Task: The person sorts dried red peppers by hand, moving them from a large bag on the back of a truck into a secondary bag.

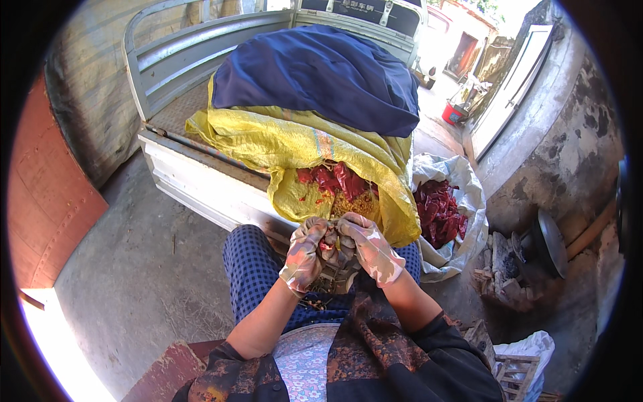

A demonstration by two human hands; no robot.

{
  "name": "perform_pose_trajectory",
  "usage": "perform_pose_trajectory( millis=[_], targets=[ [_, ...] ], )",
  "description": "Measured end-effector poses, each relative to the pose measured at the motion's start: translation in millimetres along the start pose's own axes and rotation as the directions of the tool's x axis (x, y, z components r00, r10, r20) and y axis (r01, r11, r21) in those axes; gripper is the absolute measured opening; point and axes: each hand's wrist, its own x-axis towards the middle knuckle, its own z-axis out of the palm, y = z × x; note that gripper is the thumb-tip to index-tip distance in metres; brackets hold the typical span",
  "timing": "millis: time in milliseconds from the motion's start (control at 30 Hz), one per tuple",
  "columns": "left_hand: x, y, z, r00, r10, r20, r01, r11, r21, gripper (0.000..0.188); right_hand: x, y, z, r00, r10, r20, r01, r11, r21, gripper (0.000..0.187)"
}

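My left hand (303, 256) and my right hand (372, 251) meet above my lap, both in camouflage-patterned gloves. Their fingers are closed around a dried red chili pepper, mostly hidden, with only a bit of red showing between them. Just beyond lies a yellow woven sack (254, 137), its opening turned toward me. Inside it are dried red chili peppers (339, 179) and many loose yellow seeds (358, 203). To the right stands a white woven sack (472, 194), open at the top and holding more dark red chili peppers (439, 211).
A dark blue cloth (315, 74) covers the load on a truck bed (214, 194) in front of me. At right are a round dark metal pan or lid (550, 242) and a stained wall (549, 147). Further back stands a red bucket (453, 112). A reddish-brown panel (50, 194) rises at left.
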Motion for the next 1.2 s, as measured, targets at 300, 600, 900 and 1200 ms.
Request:
perform_pose_trajectory(
  millis=[300,600,900,1200],
  targets=[
    [-6,4,15,0.998,-0.049,-0.035,0.047,0.997,-0.061,0.011,2,4,-4,0.99,0.14,0.018,-0.14,0.965,0.22,0.013],
    [-6,3,13,0.996,-0.084,-0.018,0.081,0.988,-0.131,0.015,3,10,-12,0.985,0.146,0.086,-0.165,0.949,0.269,0.01],
    [-5,7,4,0.995,-0.051,-0.089,0.023,0.957,-0.291,0.008,8,13,-24,0.994,0.044,0.097,-0.085,0.882,0.463,0.016],
    [-1,20,-6,0.991,0.133,-0.001,-0.13,0.961,-0.242,0.014,-27,21,-31,1.0,-0.006,0.01,0.012,0.704,-0.71,0.024]
  ],
)
